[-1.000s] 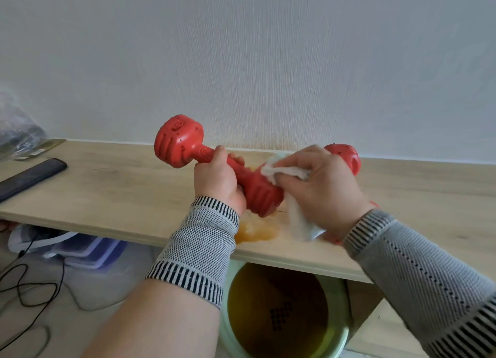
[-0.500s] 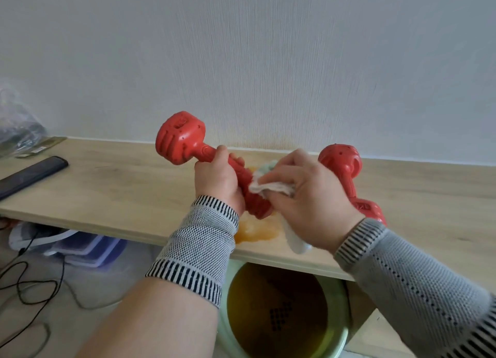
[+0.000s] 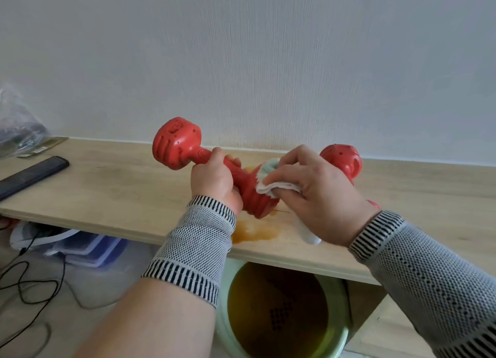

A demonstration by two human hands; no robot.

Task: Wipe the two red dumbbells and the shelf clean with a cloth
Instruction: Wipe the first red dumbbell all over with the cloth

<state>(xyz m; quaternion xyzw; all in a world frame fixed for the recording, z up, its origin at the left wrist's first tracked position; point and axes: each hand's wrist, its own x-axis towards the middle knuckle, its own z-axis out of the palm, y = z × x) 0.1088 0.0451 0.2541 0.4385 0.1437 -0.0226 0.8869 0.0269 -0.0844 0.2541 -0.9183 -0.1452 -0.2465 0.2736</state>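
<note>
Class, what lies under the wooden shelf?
Under the shelf: a green bucket of brownish liquid, plastic containers and black cables. The board hides whatever lies further back.

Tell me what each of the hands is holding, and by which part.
Left hand grips the raised red dumbbell by its handle. Right hand holds the bunched white cloth against the near head.

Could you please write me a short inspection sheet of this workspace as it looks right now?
Surface: wooden shelf bears an orange stain.
Job's things: held dumbbell raised; second dumbbell behind the hands; cloth on the near head.
Clutter: dark flat device, plastic bag.
Grippers: left hand grips the handle; right hand presses the cloth.
Cables: black cables on the floor.
Surroundings: white wall, green basin below.
</note>
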